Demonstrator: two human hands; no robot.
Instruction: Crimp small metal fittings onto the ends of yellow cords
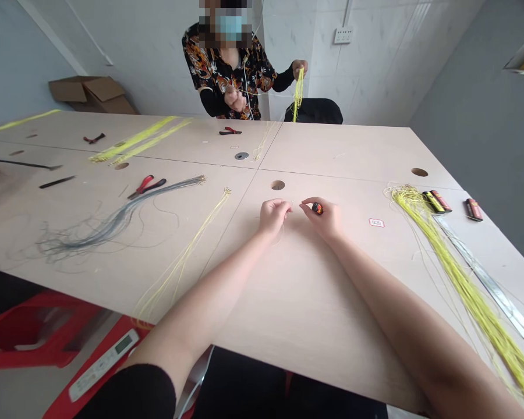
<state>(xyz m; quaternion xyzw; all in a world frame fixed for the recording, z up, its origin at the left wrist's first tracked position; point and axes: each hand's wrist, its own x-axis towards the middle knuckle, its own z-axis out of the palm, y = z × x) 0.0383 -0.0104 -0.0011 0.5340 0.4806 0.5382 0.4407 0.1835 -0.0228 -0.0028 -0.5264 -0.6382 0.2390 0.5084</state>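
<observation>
My left hand is closed in a pinch over the middle of the table. A thin pale cord hangs from its fingers, and a tiny end shows at the fingertips. Just to the right, my right hand is curled around what looks like a lighter, dark with red and orange markings. Most of the lighter is hidden in the palm. The fingertips of both hands are close together but apart. Left of my hands lies a small bundle of yellow cords with metallic-looking ends.
Right: a thick yellow cord bundle, several lighter-like cylinders, a metallic strip and a small label. Left: grey cords and red-black pliers. Across the table, a masked person holds yellow cords.
</observation>
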